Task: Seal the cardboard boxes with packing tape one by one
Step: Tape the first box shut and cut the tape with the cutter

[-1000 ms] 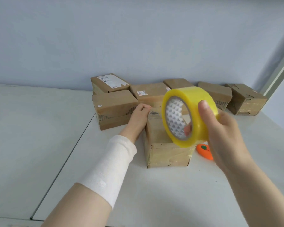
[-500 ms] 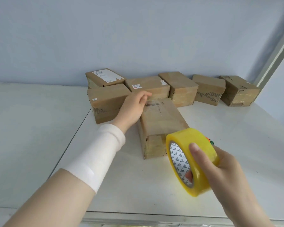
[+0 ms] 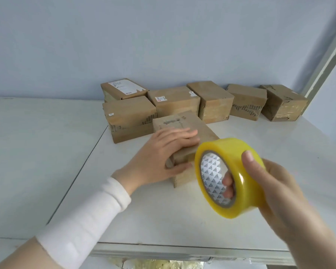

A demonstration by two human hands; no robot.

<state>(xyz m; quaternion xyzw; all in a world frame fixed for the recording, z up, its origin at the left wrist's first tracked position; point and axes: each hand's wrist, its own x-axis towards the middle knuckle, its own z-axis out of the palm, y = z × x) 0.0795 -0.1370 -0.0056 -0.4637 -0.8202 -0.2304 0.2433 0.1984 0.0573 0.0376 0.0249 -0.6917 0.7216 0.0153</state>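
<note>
Hands apart: your left hand [image 3: 163, 152] is lying flat, fingers spread, on the top near end of the front cardboard box [image 3: 184, 131], thumb pressing its left side, a white sleeve [image 3: 89, 216] covering the wrist. Your right hand [image 3: 275, 193] is gripping the yellow tape roll [image 3: 239, 177], thumb over the outer face and fingers hooking through the printed core, holding it in the air above the white surface [image 3: 153, 214], just right of and nearer you than that box. The roll is standing on edge, open side facing left. Six more boxes are sitting behind: two stacked-looking ones at the left [image 3: 128, 117], one with a white label [image 3: 122, 88], a middle one [image 3: 175, 101], then three [image 3: 213, 101] running right along the blue wall [image 3: 163, 39]. Free tape end is not visible.
</note>
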